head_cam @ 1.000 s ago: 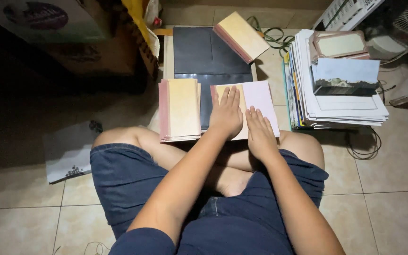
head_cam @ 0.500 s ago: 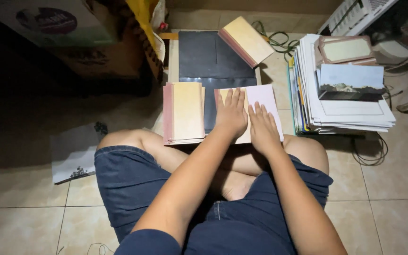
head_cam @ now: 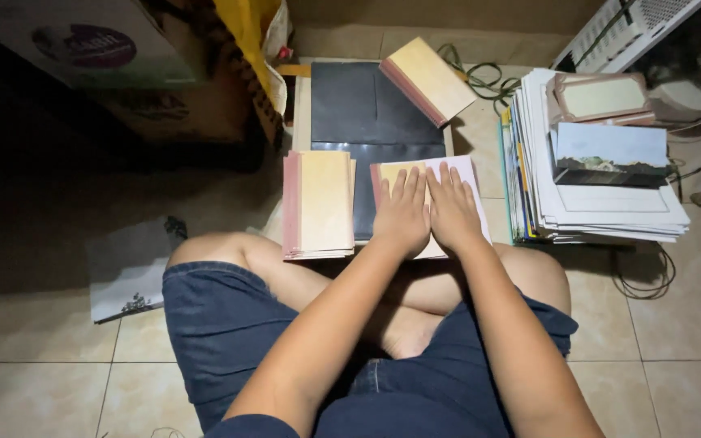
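Observation:
I sit cross-legged on a tiled floor. My left hand [head_cam: 403, 212] and my right hand [head_cam: 452, 209] lie flat, side by side, fingers together, pressing on a small stack of yellowish cards with a white sheet [head_cam: 470, 174] under them. To the left lies a second stack of yellow cards with pink edges [head_cam: 318, 203]. Both stacks rest on a black folder or board [head_cam: 375, 109]. A third yellow stack [head_cam: 427, 79] lies tilted at the board's far right corner.
A tall pile of papers and booklets [head_cam: 594, 195] stands at right, topped by a framed picture [head_cam: 602, 97]. Cardboard boxes [head_cam: 123, 65] sit at the far left. Cables [head_cam: 651, 276] run on the floor at right. A loose printed sheet [head_cam: 127, 276] lies by my left knee.
My right hand has slid up beside the left, so both now rest flat together on the stack. The view has shifted slightly.

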